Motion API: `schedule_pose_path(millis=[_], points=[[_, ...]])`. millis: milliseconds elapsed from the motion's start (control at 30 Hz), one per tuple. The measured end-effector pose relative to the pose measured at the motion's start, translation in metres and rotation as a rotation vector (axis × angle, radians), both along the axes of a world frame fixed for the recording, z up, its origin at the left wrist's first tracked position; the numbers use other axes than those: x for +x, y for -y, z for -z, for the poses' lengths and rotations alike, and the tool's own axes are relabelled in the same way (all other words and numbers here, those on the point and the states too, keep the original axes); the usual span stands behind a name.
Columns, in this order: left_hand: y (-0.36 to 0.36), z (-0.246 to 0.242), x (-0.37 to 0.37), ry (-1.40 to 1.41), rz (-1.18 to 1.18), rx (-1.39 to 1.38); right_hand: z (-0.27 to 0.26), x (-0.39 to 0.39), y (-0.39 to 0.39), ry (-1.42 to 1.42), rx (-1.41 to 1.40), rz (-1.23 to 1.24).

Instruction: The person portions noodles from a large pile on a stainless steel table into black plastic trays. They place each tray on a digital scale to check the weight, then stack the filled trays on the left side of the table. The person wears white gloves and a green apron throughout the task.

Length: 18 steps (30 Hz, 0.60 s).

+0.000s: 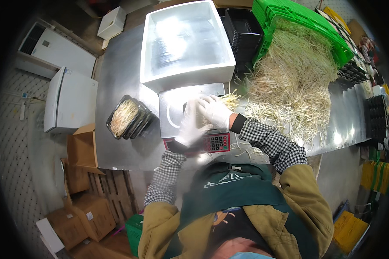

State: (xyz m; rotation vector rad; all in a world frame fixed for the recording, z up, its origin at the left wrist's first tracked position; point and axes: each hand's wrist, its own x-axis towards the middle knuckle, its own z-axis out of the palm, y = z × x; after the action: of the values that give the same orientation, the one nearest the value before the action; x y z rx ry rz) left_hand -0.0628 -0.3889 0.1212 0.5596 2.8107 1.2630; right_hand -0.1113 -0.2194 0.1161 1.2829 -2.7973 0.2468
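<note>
Both my hands wear white gloves and meet over the steel pan of a digital scale (170, 97) with a red keypad. My right hand (214, 111) is closed on a bundle of pale sprouts (230, 99), whose ends stick out to the right. My left hand (192, 124) is blurred and lies against the bundle's left side; its fingers are hard to make out. Part of a dark thing shows behind the hands. Left of the scale, a black plastic tray of sprouts (123, 118) rests tilted on more filled trays. A large heap of sprouts (288, 81) lies to the right.
A white foam box (188, 76) stands behind the scale, with stacked black trays (243, 32) beside it. A green plastic crate (311, 19) lies tipped behind the heap. Loose sprouts lie near the steel table's (126, 158) front edge. Cardboard boxes (94, 215) stand at lower left. Another person is at far right.
</note>
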Motion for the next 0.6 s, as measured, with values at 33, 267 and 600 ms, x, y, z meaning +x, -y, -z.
schedule_pose_path(millis=[33,267,600], points=[[0.003,0.001,-0.011,0.020,0.044,-0.039,-0.003,-0.001,-0.003,-0.028,0.040,0.006],[-0.019,0.019,-0.029,-0.265,0.070,-0.816,-0.010,-0.006,-0.029,0.021,0.287,0.295],[-0.040,0.027,-0.036,-0.129,0.072,-0.988,-0.034,-0.011,-0.063,0.350,0.458,0.342]])
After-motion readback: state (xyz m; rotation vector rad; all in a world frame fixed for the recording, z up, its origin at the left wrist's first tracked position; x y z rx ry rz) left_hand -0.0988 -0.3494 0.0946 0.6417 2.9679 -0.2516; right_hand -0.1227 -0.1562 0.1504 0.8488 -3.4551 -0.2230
